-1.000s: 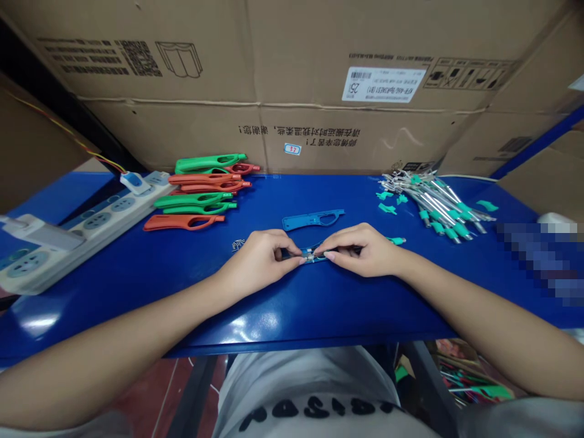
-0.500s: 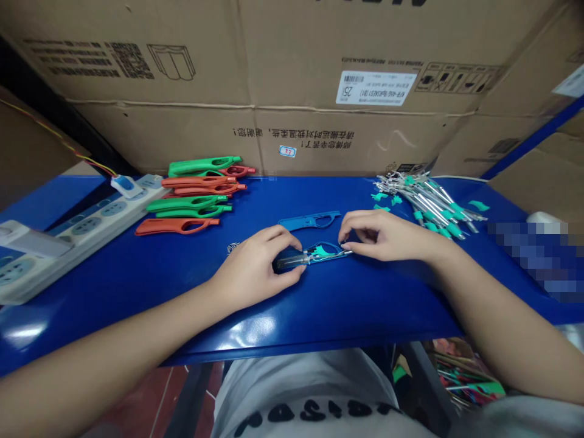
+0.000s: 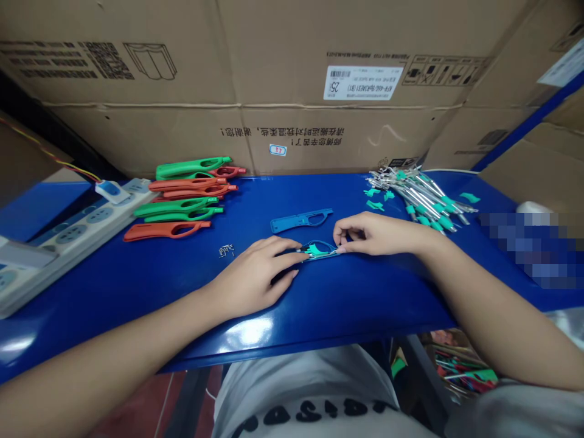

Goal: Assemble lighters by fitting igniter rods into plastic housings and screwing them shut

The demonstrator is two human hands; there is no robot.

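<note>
A blue lighter casing half (image 3: 325,256) lies on the table with a green trigger (image 3: 314,249) and thin metal parts set inside it. Over its handle end rests my left hand (image 3: 262,271), fingers pressing it down and hiding that end. My right hand (image 3: 367,234) pinches a small silvery metal piece (image 3: 336,250) at the casing's narrow tip; its exact kind is partly hidden by the fingers. Just behind lies a matching blue casing half (image 3: 301,221), untouched. Left of my left hand are several tiny metal pins (image 3: 226,250).
Green and orange lighter handles (image 3: 176,210) are stacked at the back left beside a white power strip (image 3: 86,226). Metal lighter tubes with green parts (image 3: 424,198) lie at the back right, near loose green triggers (image 3: 375,205). A cardboard box (image 3: 283,79) stands behind the blue table (image 3: 319,310).
My left hand has shifted over the handle end, covering the clear tank seen before. The right hand stays at the tip. The view has moved slightly, and the pins now show more fully.
</note>
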